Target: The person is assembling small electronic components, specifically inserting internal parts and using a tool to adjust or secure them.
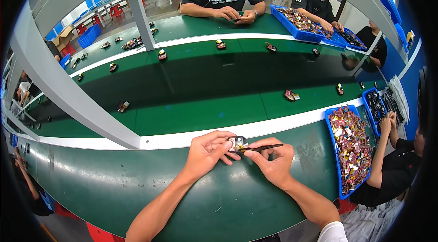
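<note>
In front of me, over the near edge of the belt frame, my left hand (pixel 205 154) grips a small black plastic casing (pixel 240 140) between thumb and fingers. Pale parts and a yellow bit show inside the casing; finer details are too small to tell. My right hand (pixel 273 163) is closed around a pair of black tweezers (pixel 270 147), whose tip end points left and reaches the casing's lower edge. Part of the casing is hidden by my left fingers and thumb.
Beyond a white rail (pixel 273 124) runs a green conveyor belt (pixel 196 116) carrying several small assemblies, one of them (pixel 291 95) ahead to the right. A blue tray (pixel 341 182) of reddish circuit pieces stands at my right, beside a co-worker's arm (pixel 378 164). A grey frame post (pixel 68 77) slants across the left.
</note>
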`<state>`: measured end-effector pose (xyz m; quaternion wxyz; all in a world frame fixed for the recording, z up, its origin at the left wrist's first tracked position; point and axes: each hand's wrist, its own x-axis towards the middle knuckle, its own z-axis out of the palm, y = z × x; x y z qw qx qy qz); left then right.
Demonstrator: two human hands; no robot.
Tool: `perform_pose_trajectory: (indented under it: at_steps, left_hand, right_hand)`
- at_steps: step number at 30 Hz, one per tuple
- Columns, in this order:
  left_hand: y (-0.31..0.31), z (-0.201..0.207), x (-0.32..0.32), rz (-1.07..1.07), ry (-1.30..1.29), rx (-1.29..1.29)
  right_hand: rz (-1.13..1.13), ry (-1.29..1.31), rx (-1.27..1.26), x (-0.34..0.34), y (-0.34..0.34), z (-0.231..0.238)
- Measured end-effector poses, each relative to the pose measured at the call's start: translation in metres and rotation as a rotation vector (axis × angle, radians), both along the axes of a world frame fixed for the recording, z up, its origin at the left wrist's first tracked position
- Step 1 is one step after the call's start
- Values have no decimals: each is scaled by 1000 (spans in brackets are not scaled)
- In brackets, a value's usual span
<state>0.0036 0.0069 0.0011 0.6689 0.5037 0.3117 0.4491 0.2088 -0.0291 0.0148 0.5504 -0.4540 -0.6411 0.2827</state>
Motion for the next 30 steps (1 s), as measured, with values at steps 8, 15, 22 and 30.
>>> perform_pose_trajectory:
  at_steps: [8, 15, 22, 30]
  left_hand:
    - [-3, 2, 3, 10, 13, 1]
    - [-2, 1, 1, 14, 19, -8]
    - [1, -2, -2, -12, -3, -5]
    - [1, -2, -2, -21, -10, -11]
  right_hand:
    - [6, 80, -97, 0, -1, 0]
    - [4, 66, -106, -1, -2, -2]
    - [29, 68, -96, -3, -1, -1]
    - [43, 63, -76, 0, 0, -3]
